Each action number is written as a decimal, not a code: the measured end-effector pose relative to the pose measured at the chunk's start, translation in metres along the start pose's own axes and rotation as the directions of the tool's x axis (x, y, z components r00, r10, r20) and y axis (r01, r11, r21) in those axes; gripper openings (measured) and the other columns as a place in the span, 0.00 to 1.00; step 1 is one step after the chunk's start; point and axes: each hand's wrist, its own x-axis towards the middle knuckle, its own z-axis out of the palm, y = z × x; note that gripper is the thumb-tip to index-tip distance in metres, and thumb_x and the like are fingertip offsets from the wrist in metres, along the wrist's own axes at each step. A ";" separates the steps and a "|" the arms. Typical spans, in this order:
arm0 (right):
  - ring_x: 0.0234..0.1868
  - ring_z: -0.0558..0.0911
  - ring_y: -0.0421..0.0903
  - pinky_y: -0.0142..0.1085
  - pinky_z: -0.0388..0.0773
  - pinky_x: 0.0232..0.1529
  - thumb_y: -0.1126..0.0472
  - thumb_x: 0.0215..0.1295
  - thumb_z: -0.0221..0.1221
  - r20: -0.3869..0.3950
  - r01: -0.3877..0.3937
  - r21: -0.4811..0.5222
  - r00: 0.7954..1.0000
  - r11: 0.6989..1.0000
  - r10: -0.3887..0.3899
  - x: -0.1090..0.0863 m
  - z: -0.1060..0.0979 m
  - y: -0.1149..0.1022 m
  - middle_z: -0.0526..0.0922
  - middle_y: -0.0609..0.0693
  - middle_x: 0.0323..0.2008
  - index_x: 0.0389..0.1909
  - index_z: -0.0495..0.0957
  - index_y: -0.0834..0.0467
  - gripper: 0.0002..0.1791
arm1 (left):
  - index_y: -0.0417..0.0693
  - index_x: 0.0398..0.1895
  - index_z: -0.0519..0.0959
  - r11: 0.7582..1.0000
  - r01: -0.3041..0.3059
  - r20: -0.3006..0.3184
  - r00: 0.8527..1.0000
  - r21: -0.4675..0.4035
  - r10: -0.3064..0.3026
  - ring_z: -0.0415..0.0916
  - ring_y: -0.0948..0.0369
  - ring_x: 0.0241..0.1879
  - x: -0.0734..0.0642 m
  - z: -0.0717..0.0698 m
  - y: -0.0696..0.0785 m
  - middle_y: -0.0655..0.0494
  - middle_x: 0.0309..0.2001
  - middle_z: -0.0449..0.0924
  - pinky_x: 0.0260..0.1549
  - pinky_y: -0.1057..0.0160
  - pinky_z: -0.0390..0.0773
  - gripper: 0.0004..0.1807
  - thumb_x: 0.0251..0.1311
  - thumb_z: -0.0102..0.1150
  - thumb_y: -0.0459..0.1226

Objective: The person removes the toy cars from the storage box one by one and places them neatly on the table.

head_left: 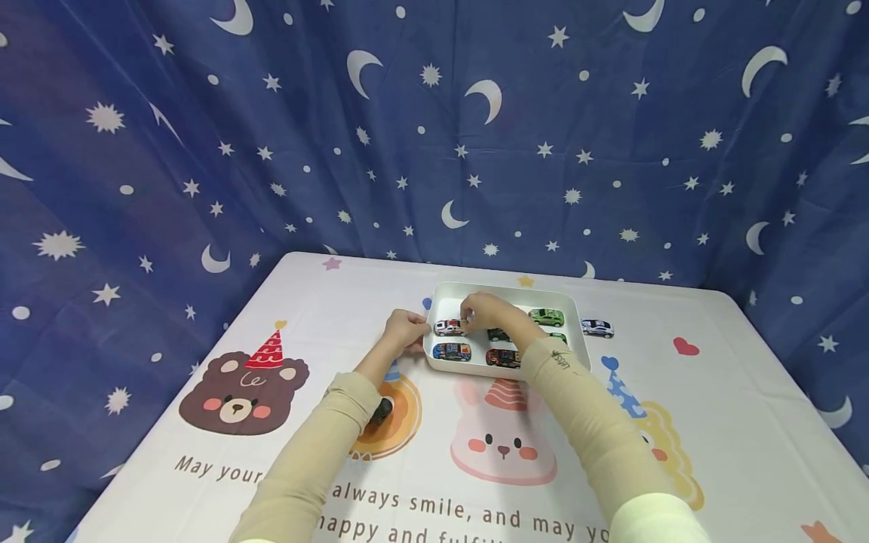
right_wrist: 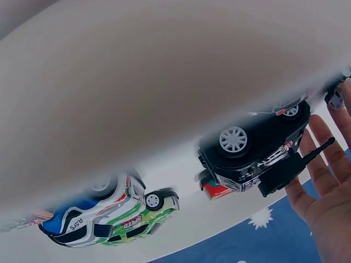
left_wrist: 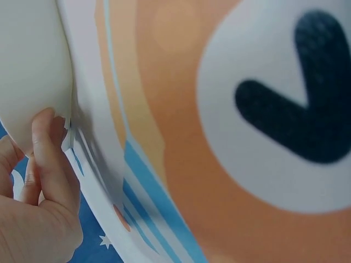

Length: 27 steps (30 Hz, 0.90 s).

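Two grips (head_left: 407, 330) (head_left: 485, 311), one tray (head_left: 470, 369), one car (head_left: 597, 328) outside

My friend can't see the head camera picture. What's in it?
A person's right hand reaches into a white tray of toy cars while the left hand holds its side. Another car sits beside it on a cartoon tablecloth, before a starry curtain.

White tray (head_left: 475, 368), red-and-white car (head_left: 446, 327), blue star-patterned curtain (head_left: 509, 196)
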 end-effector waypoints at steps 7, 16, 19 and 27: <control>0.36 0.75 0.46 0.39 0.79 0.45 0.62 0.57 0.63 -0.061 0.040 0.002 0.997 0.999 -0.040 -0.005 -0.003 0.003 0.82 0.52 0.35 0.33 0.81 0.60 0.06 | 0.32 0.43 0.80 1.000 0.007 0.012 1.000 -0.008 -0.006 0.72 0.66 0.13 0.002 0.002 0.001 0.48 0.25 0.79 0.13 0.72 0.81 0.14 0.52 0.56 0.28; 0.31 0.74 0.43 0.34 0.78 0.37 0.63 0.56 0.62 -0.105 0.055 0.063 0.993 0.996 -0.049 -0.009 -0.004 0.007 0.81 0.51 0.28 0.30 0.80 0.61 0.04 | 0.33 0.42 0.81 1.000 0.001 0.018 1.000 -0.001 -0.001 0.72 0.66 0.13 0.004 0.000 -0.002 0.51 0.22 0.78 0.12 0.73 0.80 0.14 0.52 0.56 0.29; 0.31 0.76 0.42 0.34 0.79 0.37 0.64 0.56 0.62 -0.125 0.079 0.085 0.990 0.993 -0.068 -0.009 -0.003 0.011 0.81 0.50 0.28 0.29 0.80 0.60 0.03 | 0.32 0.43 0.80 1.000 0.000 0.027 1.000 -0.009 0.000 0.73 0.66 0.14 0.003 0.000 -0.001 0.49 0.24 0.79 0.14 0.72 0.82 0.14 0.52 0.56 0.29; 0.34 0.82 0.46 0.35 0.84 0.40 0.67 0.55 0.61 -0.219 0.177 0.232 0.968 0.956 -0.125 -0.013 -0.002 0.022 0.84 0.55 0.31 0.33 0.79 0.63 0.05 | 0.31 0.43 0.80 1.000 -0.006 0.046 0.999 -0.025 0.007 0.73 0.65 0.15 -0.001 -0.002 0.001 0.48 0.28 0.78 0.16 0.71 0.83 0.15 0.52 0.55 0.29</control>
